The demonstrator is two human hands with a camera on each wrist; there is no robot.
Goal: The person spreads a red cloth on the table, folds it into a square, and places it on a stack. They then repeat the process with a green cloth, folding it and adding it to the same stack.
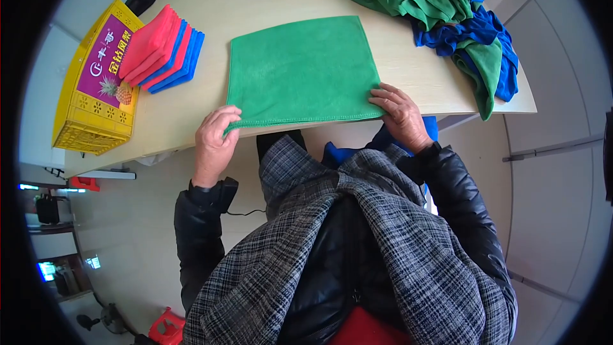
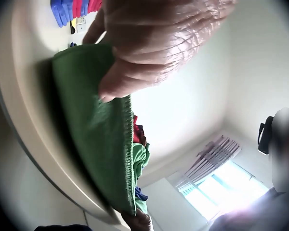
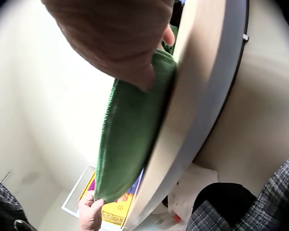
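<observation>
A green cloth (image 1: 303,70) lies spread on the table, its near edge raised a little at the table's front edge. The left hand (image 1: 217,144) pinches the near left corner, thumb below and fingers on top. At the near right corner the right hand (image 1: 403,118) grips the same edge. In the left wrist view the left hand (image 2: 159,43) holds the stitched edge of the cloth (image 2: 101,125). The right wrist view has the right hand (image 3: 120,38) on the cloth (image 3: 130,130), with the left hand (image 3: 90,211) at the far end.
A yellow crate (image 1: 96,83) stands at the table's left, beside a stack of folded red and blue cloths (image 1: 163,51). Crumpled green and blue cloths (image 1: 440,0) are heaped at the back right, one green piece (image 1: 482,70) hanging over the table (image 1: 520,92) edge.
</observation>
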